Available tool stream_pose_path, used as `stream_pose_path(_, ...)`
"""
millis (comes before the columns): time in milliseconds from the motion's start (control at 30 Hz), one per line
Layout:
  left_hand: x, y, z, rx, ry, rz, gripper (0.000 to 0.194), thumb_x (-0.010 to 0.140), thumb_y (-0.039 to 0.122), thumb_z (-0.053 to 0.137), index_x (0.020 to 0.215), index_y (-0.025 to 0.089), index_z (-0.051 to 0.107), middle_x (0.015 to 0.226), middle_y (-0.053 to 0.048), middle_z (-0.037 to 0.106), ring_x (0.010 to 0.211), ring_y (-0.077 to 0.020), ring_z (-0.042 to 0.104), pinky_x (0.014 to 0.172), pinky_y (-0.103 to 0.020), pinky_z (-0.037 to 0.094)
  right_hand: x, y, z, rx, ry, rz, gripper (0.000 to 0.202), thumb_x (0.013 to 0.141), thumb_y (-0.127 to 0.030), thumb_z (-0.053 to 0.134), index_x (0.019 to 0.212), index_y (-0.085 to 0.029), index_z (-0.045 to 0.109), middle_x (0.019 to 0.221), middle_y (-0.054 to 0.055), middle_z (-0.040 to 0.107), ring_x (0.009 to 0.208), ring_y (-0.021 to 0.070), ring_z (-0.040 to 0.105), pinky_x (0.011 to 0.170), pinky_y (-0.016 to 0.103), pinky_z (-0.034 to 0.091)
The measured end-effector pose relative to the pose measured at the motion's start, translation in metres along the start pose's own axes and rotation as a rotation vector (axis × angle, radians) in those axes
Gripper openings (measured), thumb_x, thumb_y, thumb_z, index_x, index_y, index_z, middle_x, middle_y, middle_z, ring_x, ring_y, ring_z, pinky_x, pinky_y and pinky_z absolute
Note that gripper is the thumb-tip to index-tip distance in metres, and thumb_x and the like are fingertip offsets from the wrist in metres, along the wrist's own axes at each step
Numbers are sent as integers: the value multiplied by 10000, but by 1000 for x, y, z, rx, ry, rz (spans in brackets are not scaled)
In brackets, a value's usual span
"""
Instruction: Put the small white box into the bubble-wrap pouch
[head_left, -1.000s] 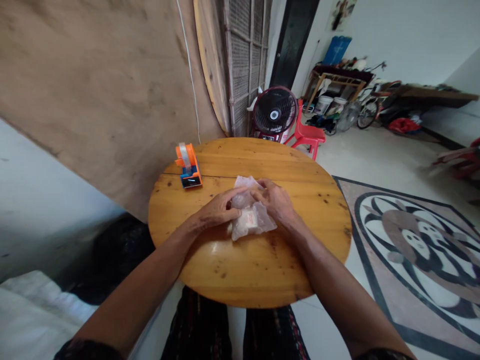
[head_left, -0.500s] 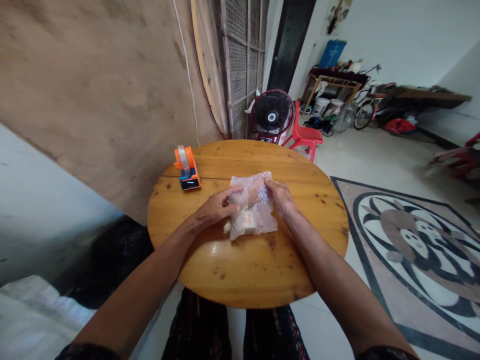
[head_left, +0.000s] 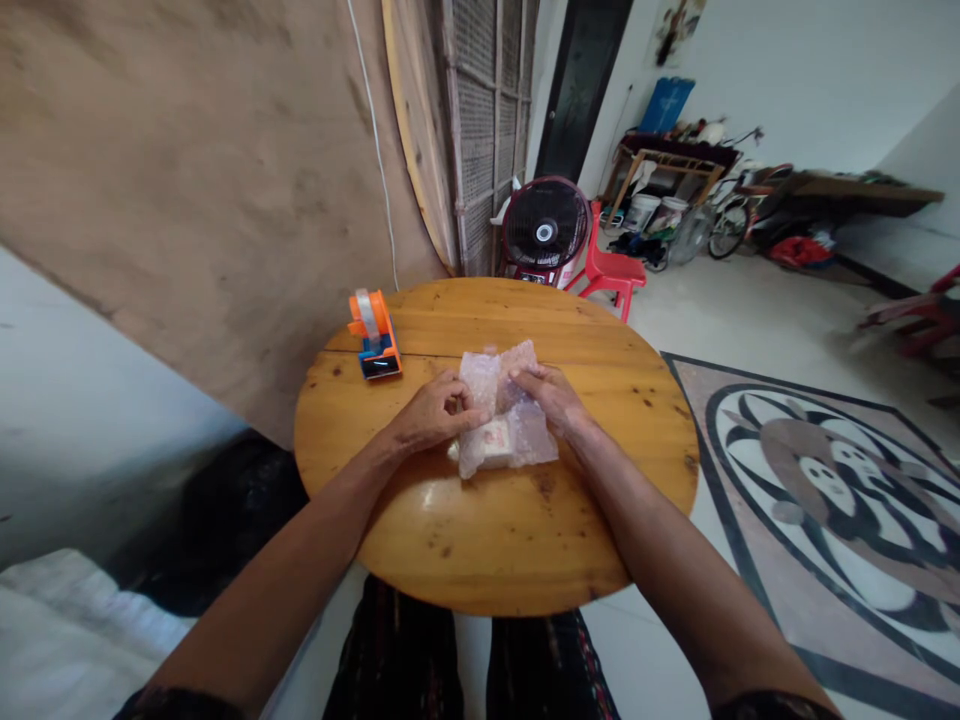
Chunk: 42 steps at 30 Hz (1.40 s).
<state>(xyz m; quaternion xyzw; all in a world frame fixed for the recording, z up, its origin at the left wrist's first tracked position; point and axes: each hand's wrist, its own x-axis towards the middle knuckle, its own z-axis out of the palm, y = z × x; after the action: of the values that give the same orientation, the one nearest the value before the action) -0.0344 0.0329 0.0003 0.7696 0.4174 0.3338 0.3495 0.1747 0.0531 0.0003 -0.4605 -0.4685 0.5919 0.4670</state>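
Note:
A sheet of bubble wrap (head_left: 529, 435) lies on the round wooden table, wrapped partly around a small white box (head_left: 495, 438) with reddish print. My left hand (head_left: 439, 408) is at the wrap's left edge, its thumb and fingers closed on the plastic. From the right, my right hand (head_left: 550, 392) pinches the far right part of the sheet between thumb and fingers, and that part stands up in a fold. The box's lower portion is hidden under the plastic.
An orange and blue tape dispenser (head_left: 377, 335) with a roll of clear tape stands at the far left of the wooden table (head_left: 480, 560). Beyond the table are a fan (head_left: 546, 230) and a red plastic chair (head_left: 611, 262). A brown board leans at the left.
My right hand has moved left, folding the far right part of the bubble wrap inward and up. The fingers of my left hand have curled in at the left edge.

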Motion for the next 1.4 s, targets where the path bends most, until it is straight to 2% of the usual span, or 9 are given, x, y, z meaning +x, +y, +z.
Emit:
stream_pose_path(167,0,-4,2,-7,-37,-39,148,707,294,578,688,153,619,750,0,515,627,-111,457,572,-235,372,-3,-3,3,88,-32,19,336,565,-459,823,695,-181,687,622,1,675,520,134,558,531,262,415)
stream_pose_path(333,0,-2,-1,-36,-22,-53,148,685,287,531,650,154,588,723,-6,530,670,-132,483,613,-248,390,0,0,0,65,6,0,319,584,-467,813,689,-192,691,626,10,685,510,136,551,531,264,414)
stream_pose_path(500,-2,2,-9,-121,134,-46,157,674,304,536,610,162,555,1120,-94,587,1055,-243,552,780,-319,463,4,-1,-3,66,123,-12,302,583,-448,784,659,-187,655,595,0,660,497,135,537,517,269,409)
stream_pose_path(567,-3,1,-11,-138,175,-66,163,679,308,540,601,165,551,1178,-115,588,1118,-272,546,830,-357,465,4,-3,-4,81,177,-37,284,593,-428,772,667,-188,639,603,-2,657,517,139,547,535,276,421)
stream_pose_path(700,-2,-3,-10,-166,167,-101,172,711,342,555,700,171,575,1047,-103,663,1028,-267,603,828,-375,472,2,-8,-6,61,193,-28,291,608,-423,766,645,-187,599,564,-10,620,489,128,514,513,274,400)
stream_pose_path(867,2,-5,-2,-86,192,-92,389,730,492,638,932,161,601,953,-66,642,831,-206,616,700,-313,481,-4,-13,-1,89,94,-6,316,558,-425,803,663,-181,631,566,-15,632,476,121,521,484,255,391)
stream_pose_path(1100,3,-7,3,95,301,32,194,746,352,618,749,158,615,1016,-88,592,922,-197,581,677,-272,484,-11,-14,3,76,-63,23,378,554,-455,835,751,-164,696,664,15,702,530,141,599,563,275,458)
stream_pose_path(1267,4,-13,3,93,345,28,130,730,269,576,659,160,585,1097,-100,603,910,-185,595,674,-269,476,-6,-11,-1,71,21,7,358,568,-465,824,713,-168,685,633,14,696,504,140,583,523,264,441)
stream_pose_path(1400,3,-11,0,71,336,33,147,729,266,565,626,161,563,991,-88,643,872,-186,598,673,-272,458,-5,-9,-3,69,29,-21,345,587,-471,816,688,-171,677,610,5,685,479,127,563,501,251,422)
